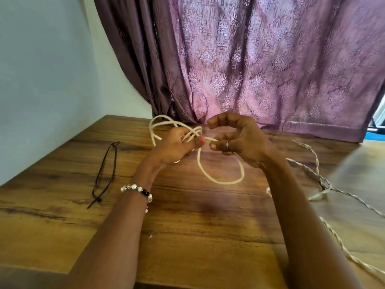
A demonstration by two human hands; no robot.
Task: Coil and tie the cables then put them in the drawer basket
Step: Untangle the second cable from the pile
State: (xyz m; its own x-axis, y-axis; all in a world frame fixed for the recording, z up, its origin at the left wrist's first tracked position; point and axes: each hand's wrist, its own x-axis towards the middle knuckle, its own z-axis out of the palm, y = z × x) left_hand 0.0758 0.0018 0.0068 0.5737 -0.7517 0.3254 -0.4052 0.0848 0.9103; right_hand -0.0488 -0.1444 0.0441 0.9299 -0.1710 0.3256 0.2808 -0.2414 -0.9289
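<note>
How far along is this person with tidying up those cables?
Early on. Nothing looks finished: no tied bundle or basket is in view. In hand: the left hand grips loops of the white cable while the right hand pinches a strand. Left: tying it with the black tie, then the twisted cable lying loose.
</note>
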